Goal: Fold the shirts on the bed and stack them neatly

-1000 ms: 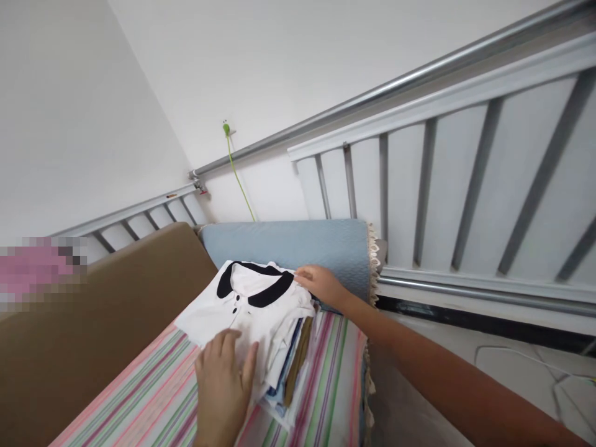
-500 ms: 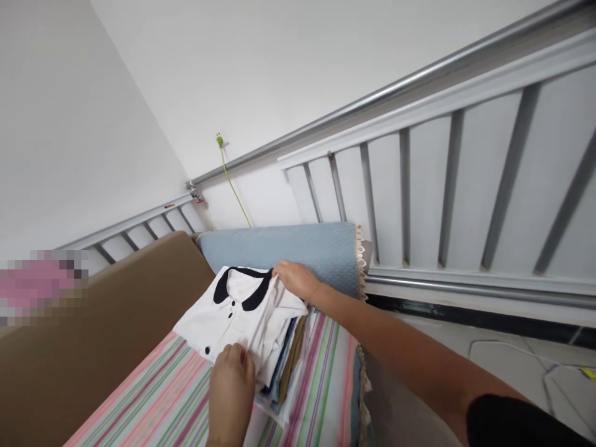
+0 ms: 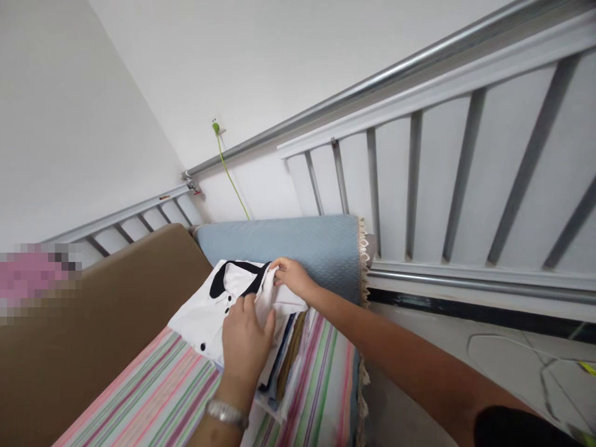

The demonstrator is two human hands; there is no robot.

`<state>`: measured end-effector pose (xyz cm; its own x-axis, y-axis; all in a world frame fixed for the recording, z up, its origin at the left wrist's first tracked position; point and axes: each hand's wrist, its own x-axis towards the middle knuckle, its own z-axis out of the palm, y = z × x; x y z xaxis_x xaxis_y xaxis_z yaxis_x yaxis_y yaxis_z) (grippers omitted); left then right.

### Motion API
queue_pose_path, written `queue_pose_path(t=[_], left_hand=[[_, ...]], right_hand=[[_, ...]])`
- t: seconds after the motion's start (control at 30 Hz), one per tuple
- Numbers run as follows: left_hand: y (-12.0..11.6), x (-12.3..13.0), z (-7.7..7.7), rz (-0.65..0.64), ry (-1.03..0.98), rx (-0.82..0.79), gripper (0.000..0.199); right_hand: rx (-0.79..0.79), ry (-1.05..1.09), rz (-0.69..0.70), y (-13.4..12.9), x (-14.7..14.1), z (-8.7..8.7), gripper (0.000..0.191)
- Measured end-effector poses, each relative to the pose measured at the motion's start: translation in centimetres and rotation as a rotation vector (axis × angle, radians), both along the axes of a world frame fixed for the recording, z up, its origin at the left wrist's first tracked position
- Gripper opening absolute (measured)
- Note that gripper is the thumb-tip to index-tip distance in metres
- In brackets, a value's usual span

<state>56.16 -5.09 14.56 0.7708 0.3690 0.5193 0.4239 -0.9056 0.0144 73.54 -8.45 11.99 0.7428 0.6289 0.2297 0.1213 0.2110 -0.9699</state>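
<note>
A white shirt [image 3: 198, 323] with a black collar and black buttons lies on a stack of folded clothes [image 3: 291, 354]. The shirt's edge near the collar is pinched between the fingers of my right hand [image 3: 291, 274], and the cloth bunches up there. My left hand [image 3: 246, 341], with a watch [image 3: 226, 413] on its wrist, lies over the shirt front beside the buttons. Its thumb stands apart from its fingers, and part of the collar is behind it. Blue and brown layers show at the stack's right side.
Under the clothes is a striped cloth [image 3: 158, 385] on the sofa seat. A brown sofa back [image 3: 107, 292] rises at left, and a light-blue covered armrest [image 3: 279, 239] at the far end. White radiators [image 3: 433, 180] line the wall; a green cord [image 3: 233, 186] hangs from a socket.
My left hand has moved up and right across the shirt, toward the collar, and its thumb has spread. My right hand stays at the collar side, the shirt edge folded inward a little.
</note>
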Motion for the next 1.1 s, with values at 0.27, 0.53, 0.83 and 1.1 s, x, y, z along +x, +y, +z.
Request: queue_pose_path(t=[0.27,0.53,0.83,1.1], left_hand=[[4.2,5.4,2.5,0.051,-0.18,-0.467,0.022],[8.2,3.3,2.5,0.086,-0.406,-0.666,0.03],[7.0,3.0,2.8,0.044,-0.506,-0.682,0.028],[5.5,3.5,3.0,0.03,-0.484,-0.483,0.024]], right_hand=[[-0.073,-0.217,-0.121,-4.4,-0.3,-2.1,0.035],[-0.308,-0.899,-0.095,-6.7,-3.3,-4.8,0.031],[-0.484,-1.194,-0.035,-2.5,-0.9,0.6,0.018],[-0.583,-1.171,0.023,4.0,0.7,1.2,0.017]])
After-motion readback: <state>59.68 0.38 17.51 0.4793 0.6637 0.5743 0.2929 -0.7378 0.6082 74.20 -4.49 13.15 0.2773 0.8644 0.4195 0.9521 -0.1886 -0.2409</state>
